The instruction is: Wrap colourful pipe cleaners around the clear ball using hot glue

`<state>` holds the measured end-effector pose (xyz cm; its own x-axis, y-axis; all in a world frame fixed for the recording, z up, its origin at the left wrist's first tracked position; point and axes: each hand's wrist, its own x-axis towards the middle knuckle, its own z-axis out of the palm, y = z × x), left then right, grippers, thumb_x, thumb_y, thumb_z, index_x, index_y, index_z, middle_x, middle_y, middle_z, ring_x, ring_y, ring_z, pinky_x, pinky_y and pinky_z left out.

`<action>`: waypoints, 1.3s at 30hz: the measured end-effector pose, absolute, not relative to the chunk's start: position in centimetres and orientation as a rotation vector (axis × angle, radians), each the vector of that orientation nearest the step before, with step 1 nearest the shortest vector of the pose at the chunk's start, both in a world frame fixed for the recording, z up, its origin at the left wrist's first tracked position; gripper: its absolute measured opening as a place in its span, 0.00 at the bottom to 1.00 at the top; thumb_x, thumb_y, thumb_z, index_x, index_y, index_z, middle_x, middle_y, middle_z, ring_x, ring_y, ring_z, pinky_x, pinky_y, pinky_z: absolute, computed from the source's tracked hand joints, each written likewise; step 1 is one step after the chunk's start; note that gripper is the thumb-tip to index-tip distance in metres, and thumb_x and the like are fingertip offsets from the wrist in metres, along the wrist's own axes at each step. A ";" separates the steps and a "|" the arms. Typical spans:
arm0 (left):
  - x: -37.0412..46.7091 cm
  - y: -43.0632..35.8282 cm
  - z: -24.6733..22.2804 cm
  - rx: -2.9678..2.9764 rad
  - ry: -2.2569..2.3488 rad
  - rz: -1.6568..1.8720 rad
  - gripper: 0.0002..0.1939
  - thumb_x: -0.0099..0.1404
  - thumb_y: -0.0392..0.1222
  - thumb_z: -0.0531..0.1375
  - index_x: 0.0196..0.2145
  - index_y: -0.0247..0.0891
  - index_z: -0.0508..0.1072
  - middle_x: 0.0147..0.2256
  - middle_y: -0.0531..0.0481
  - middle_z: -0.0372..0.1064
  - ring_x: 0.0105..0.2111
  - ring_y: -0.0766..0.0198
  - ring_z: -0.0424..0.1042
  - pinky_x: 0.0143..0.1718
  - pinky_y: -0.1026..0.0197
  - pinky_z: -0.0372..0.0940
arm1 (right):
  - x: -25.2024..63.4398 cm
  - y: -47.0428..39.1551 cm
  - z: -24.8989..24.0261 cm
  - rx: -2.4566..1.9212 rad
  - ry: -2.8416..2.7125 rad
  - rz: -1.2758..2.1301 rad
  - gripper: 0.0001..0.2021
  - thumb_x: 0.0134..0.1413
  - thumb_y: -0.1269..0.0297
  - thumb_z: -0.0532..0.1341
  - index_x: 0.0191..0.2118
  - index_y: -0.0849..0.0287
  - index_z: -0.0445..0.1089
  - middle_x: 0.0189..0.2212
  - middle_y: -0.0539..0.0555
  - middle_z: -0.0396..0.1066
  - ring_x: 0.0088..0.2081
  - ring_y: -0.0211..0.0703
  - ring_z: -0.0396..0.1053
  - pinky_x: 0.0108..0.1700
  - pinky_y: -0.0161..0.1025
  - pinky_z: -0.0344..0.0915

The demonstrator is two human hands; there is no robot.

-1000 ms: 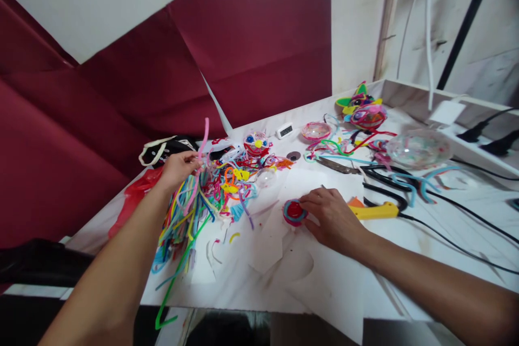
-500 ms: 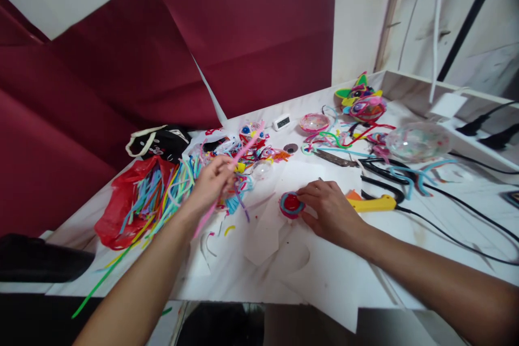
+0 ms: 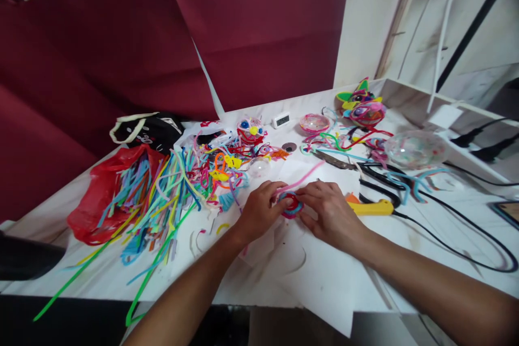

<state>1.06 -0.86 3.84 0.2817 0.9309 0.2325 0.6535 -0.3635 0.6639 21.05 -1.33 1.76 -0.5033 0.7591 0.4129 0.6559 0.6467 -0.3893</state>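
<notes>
Between my hands, on white paper (image 3: pixel 320 275), lies a small round piece (image 3: pixel 291 212) of coiled pipe cleaner, with a red middle and a blue and pink rim. My right hand (image 3: pixel 330 208) pinches its right edge with bent fingers. A pink pipe cleaner (image 3: pixel 305 174) is in the closed fingers of my left hand (image 3: pixel 259 210). Its far end sticks out up and to the right over the paper. The left thumb lies over the left side of the round piece; whether the pipe cleaner touches the rim there is hidden.
A red bag (image 3: pixel 95 200) spilling pipe cleaners (image 3: pixel 162 211) stands left. Behind are finished ornaments (image 3: pixel 250 130), a small digital display (image 3: pixel 280 120) and a clear bowl (image 3: pixel 314 123). Scissors (image 3: pixel 334 160), a yellow glue gun (image 3: pixel 373 207) with its black cord and a clear dome (image 3: pixel 417 148) are right.
My left hand has moved right and down, bringing the pink pipe cleaner from above the pile to the round piece. My right hand stays at the piece. The view has shifted slightly.
</notes>
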 end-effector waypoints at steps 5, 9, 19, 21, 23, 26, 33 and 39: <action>0.9 -0.8 3.0 2.133 1.463 0.771 0.27 0.57 0.52 0.69 0.52 0.43 0.73 0.40 0.48 0.71 0.39 0.57 0.73 0.42 0.56 0.68 | 21.0 -1.3 1.7 -1.101 -2.297 0.277 0.08 0.59 0.67 0.62 0.42 0.57 0.77 0.43 0.55 0.78 0.46 0.52 0.67 0.47 0.48 0.55; 0.5 -0.9 2.3 2.174 1.556 0.769 0.36 0.49 0.57 0.73 0.54 0.46 0.72 0.44 0.47 0.68 0.44 0.53 0.73 0.44 0.53 0.69 | 21.0 -1.3 1.6 -1.100 -2.285 0.293 0.09 0.58 0.67 0.63 0.44 0.58 0.76 0.44 0.55 0.77 0.47 0.53 0.67 0.48 0.49 0.55; 0.5 -0.7 1.2 2.107 1.541 0.681 0.30 0.48 0.51 0.74 0.48 0.44 0.74 0.46 0.46 0.71 0.47 0.51 0.74 0.49 0.50 0.70 | 21.2 -1.1 1.6 -1.089 -2.276 0.317 0.08 0.56 0.69 0.63 0.42 0.57 0.76 0.43 0.56 0.77 0.47 0.53 0.68 0.47 0.50 0.58; 0.4 -0.7 0.9 2.125 1.515 0.727 0.30 0.48 0.52 0.74 0.48 0.46 0.74 0.45 0.46 0.71 0.46 0.52 0.75 0.48 0.51 0.71 | 21.2 -1.1 1.5 -1.083 -2.269 0.323 0.08 0.56 0.70 0.63 0.42 0.57 0.76 0.43 0.55 0.77 0.47 0.53 0.68 0.47 0.49 0.58; 0.3 -0.7 0.6 2.145 1.489 0.772 0.29 0.49 0.52 0.73 0.48 0.48 0.74 0.44 0.47 0.71 0.45 0.53 0.75 0.47 0.52 0.71 | 21.3 -1.1 1.4 -1.080 -2.265 0.324 0.08 0.56 0.70 0.63 0.42 0.56 0.76 0.43 0.55 0.77 0.47 0.53 0.68 0.47 0.50 0.58; 0.2 -0.8 0.2 2.154 1.479 0.810 0.29 0.49 0.52 0.73 0.49 0.49 0.74 0.44 0.47 0.70 0.45 0.53 0.75 0.47 0.52 0.72 | 21.3 -1.1 1.3 -1.076 -2.264 0.318 0.07 0.57 0.69 0.63 0.42 0.55 0.76 0.43 0.55 0.77 0.47 0.53 0.68 0.48 0.50 0.58; 0.4 -1.0 0.4 2.130 1.506 0.777 0.29 0.50 0.50 0.72 0.50 0.45 0.73 0.46 0.45 0.70 0.46 0.51 0.75 0.49 0.50 0.71 | 21.3 -1.2 1.3 -1.062 -2.258 0.296 0.08 0.56 0.69 0.64 0.42 0.55 0.76 0.44 0.54 0.77 0.48 0.53 0.69 0.49 0.50 0.58; 0.4 -1.0 0.4 2.117 1.505 0.780 0.30 0.49 0.49 0.72 0.50 0.46 0.74 0.46 0.45 0.71 0.46 0.51 0.75 0.49 0.49 0.72 | 21.2 -1.1 1.4 -1.059 -2.265 0.302 0.08 0.57 0.69 0.64 0.42 0.56 0.76 0.43 0.55 0.77 0.47 0.54 0.69 0.48 0.50 0.58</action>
